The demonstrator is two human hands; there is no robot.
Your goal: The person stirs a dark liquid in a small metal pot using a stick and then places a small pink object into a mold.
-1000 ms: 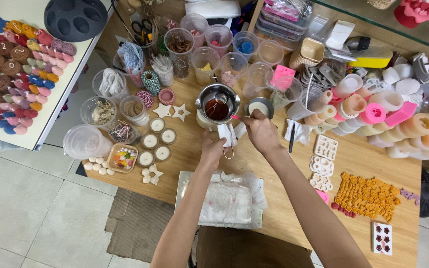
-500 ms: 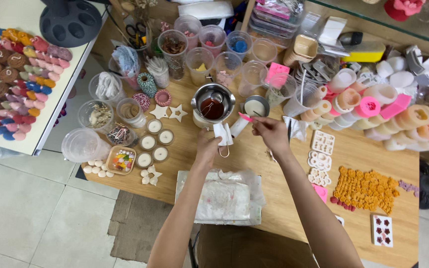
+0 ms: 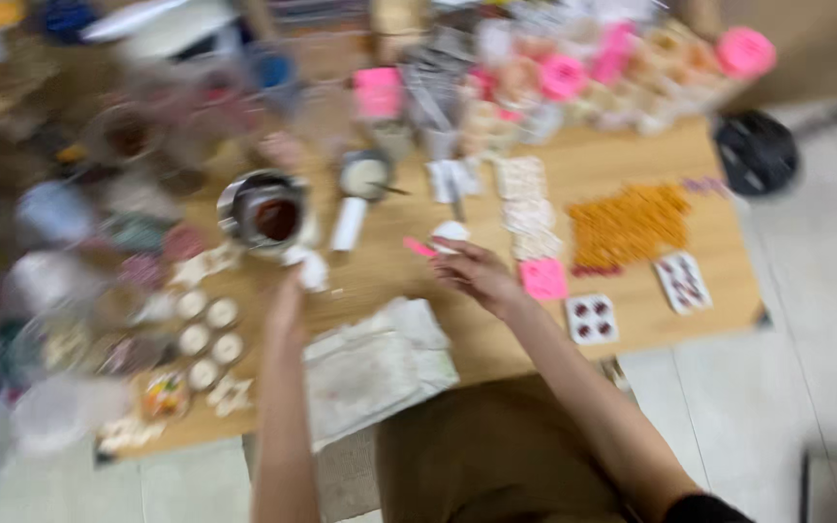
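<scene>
The whole view is blurred by motion. A metal pot [image 3: 268, 213] of dark red liquid stands on the wooden table [image 3: 496, 339]. My left hand [image 3: 288, 295] reaches up to the pot's white-wrapped handle [image 3: 310, 269] and seems closed on it. My right hand [image 3: 477, 273] is to the right of the pot, over bare table. It pinches a thin pink stick [image 3: 418, 247], and a small white round thing [image 3: 450, 230] lies at its fingertips. A small white cup [image 3: 365, 176] stands just behind.
A crumpled white cloth [image 3: 375, 363] lies at the near edge. Small round white pieces [image 3: 207, 324] sit to the left. An orange mould [image 3: 627, 223], a pink square [image 3: 542, 279] and small white trays [image 3: 593, 318] lie to the right. Cups and pink containers [image 3: 564, 76] crowd the back. A black stool [image 3: 756, 150] stands off the right end.
The view has swung and gone blurry. My right hand has drawn back from the small cup toward me with the pink stick. My left hand stays at the pot's handle.
</scene>
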